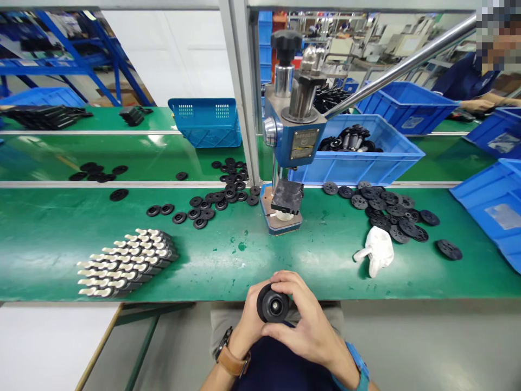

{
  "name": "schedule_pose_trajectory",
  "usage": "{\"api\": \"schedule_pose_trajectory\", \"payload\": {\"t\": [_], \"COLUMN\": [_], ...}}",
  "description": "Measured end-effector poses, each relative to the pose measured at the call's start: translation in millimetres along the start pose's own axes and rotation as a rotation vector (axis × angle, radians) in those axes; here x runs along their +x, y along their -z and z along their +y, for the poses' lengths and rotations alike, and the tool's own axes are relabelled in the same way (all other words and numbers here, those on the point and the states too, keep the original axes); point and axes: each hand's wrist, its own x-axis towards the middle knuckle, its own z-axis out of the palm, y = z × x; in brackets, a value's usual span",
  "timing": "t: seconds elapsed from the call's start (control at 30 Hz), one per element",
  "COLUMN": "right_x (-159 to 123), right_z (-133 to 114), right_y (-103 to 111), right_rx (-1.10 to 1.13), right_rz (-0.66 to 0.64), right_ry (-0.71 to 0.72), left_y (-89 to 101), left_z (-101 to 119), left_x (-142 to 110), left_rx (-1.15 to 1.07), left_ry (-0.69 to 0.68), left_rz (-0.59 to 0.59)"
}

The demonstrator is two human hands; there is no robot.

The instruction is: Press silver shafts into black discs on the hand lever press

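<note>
A black round plastic part (275, 306) with a stepped rim and a bright metal centre faces up at me, just in front of the bench edge. My left hand (249, 319) is wrapped round it from the left; its fingers are mostly hidden behind the part. From the right, my right hand (306, 325) grips the same part, with the thumb at its lower side and the fingers over its top. Beyond my hands stands a blue hand press (299, 133) with a black block (287, 196) above its base.
Rows of black pieces with cream tips (126, 263) stand at left. Small black discs (199, 223) lie left of the press. Larger black discs (378, 205) and a white glove (375, 251) lie right. Blue bins (358, 168) stand behind; a co-worker's arm (476, 103) shows at far right.
</note>
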Motion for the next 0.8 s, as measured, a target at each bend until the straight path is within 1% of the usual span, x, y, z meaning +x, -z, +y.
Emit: {"api": "schedule_pose_trajectory", "payload": {"t": [0.3,0.47,0.57,0.67,0.8], "right_x": [-0.8,-1.0,-1.4,-2.6,-3.3], "right_z": [1.0,1.5,4.3,10.6,21.3], "right_y": [-0.1,-1.5,0.4,7.2,19.0], "right_rx": [0.000,0.001,0.028,0.092,0.142], "right_rz": [0.004,0.006,-0.001,0.053,0.145], "right_ry": [-0.034,-0.053,-0.101,-0.153,-0.156], "left_y": [1.1,0.0,-0.3,2.3,9.0], "left_z": [-4.1,1.0,6.3,13.9,26.3], "left_x": [-2.9,-0.8,0.9,1.8,0.9], "left_rx": [0.012,0.020,0.063,0.116,0.170], "left_ry": [0.031,0.044,0.053,0.076,0.165], "left_rz": [-0.017,-0.023,-0.032,-0.064,-0.158]}}
